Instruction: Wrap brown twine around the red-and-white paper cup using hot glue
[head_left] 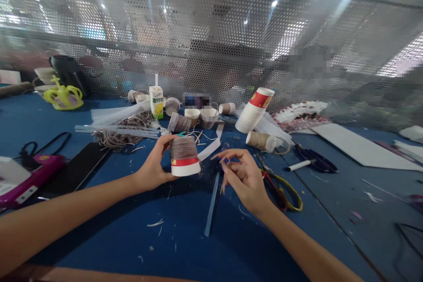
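Note:
My left hand (157,163) grips a paper cup (185,170) from its left side, lifted above the blue table. Grey-brown yarn (183,147) is wound around the cup's upper part; below it a red band and a white part show. To the right of the cup, apart from it, is my right hand (243,178), its fingers bent and thumb drawn in. Something small and bluish shows at those fingertips, too blurred to name. Beneath that hand a clear glue stick (212,207) lies on the table. Scissors with red and yellow handles (286,191) lie just right of it.
Behind the hands stand stacked paper cups (253,114), a drink carton (156,102) and several yarn-wrapped cups. Loose yarn (122,134) lies at left, near a purple power strip (36,176) and a black slab (81,169). Dark-handled scissors (319,161) and a white board (360,145) are right.

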`<state>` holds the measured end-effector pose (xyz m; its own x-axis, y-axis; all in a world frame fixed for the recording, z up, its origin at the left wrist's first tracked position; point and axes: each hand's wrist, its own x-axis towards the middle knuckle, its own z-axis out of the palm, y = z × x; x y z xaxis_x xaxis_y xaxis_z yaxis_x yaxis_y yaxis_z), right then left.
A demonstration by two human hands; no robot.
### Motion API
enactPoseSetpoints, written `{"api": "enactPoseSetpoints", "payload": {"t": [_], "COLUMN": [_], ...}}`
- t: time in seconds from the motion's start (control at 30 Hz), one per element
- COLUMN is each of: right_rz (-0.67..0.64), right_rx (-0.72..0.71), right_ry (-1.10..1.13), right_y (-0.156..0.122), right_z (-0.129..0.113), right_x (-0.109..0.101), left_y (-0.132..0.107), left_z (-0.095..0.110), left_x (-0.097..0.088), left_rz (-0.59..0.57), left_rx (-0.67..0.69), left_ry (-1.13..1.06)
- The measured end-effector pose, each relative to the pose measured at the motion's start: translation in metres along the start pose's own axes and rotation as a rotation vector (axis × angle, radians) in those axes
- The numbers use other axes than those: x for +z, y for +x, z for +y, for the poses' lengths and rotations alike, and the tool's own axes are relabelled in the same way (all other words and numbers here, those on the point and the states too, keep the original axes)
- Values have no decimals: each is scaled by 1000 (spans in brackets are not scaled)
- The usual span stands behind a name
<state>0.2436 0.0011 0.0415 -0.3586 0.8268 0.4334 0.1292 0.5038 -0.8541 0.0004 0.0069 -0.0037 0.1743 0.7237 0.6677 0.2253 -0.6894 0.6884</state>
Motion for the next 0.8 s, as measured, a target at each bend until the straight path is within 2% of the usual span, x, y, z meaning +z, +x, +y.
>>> {"api": "enactPoseSetpoints", "payload": {"t": [0.07, 0.17, 0.23, 0.37, 0.53, 0.8], "right_rz": [-48, -233, -296, -286, -210, -212], "right_rx": [-48, -63, -53, -73, -128, -168], "right_ry": [-4, 0, -15, -26, -90, -169], "right_y": [0, -1, -1, -2, -5, -7], "right_z": [-2, -4, 0, 11, 11, 12], "right_x": [2, 6, 8, 11, 13, 15], "left_y": [-1, -2, -1, -1, -2, -1], "left_z": [-1, -2, -3, -4, -3, 7], "left_x": [0, -1, -1, 0, 0, 0], "left_rz": [-37, -124, -202, -294, -228, -321], "left_rx": [-10, -15, 0, 12, 28, -35], "left_ry": [-39, -104, -151, -182, -88, -77]}}
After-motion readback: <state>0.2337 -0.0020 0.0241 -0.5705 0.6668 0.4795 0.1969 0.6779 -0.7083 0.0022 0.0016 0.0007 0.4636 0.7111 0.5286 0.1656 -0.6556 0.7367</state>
